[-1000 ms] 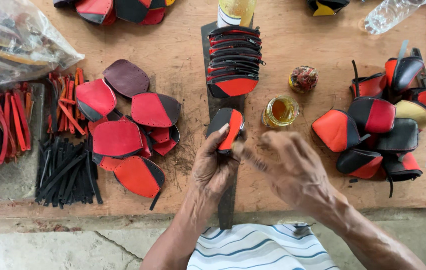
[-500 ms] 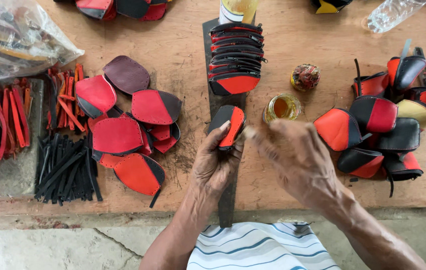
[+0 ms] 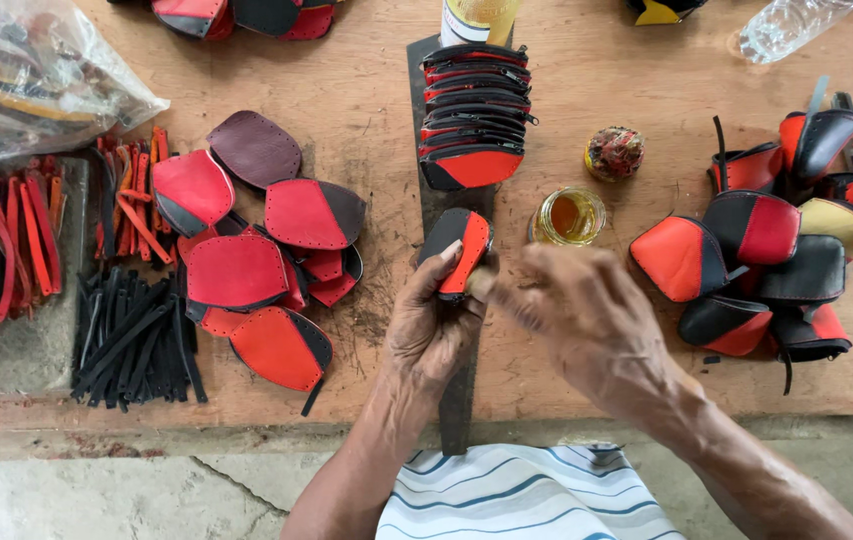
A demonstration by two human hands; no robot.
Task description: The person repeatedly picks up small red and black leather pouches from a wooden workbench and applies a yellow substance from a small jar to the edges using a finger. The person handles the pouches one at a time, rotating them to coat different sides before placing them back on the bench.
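Observation:
My left hand [image 3: 426,325] grips a small red and black leather pouch [image 3: 456,248], held upright over a dark metal strip [image 3: 461,385] on the wooden bench. My right hand [image 3: 586,315] is blurred, right beside the pouch, its fingers at the pouch's right edge; whether it holds anything I cannot tell. A small open jar of amber liquid [image 3: 568,216] stands just above my right hand. A stack of zipped red and black pouches [image 3: 473,115] lies behind the held pouch.
Flat red and black leather pieces [image 3: 266,255] lie at left, next to black strips [image 3: 131,335] and red strips [image 3: 6,240]. Finished pouches [image 3: 776,250] pile up at right. A plastic bag [image 3: 31,70], a bottle [image 3: 481,18] and a lid [image 3: 614,152] are at the back.
My right hand has moved up and left, from the bench toward the pouch. My left hand has kept hold of the pouch, lifting it slightly.

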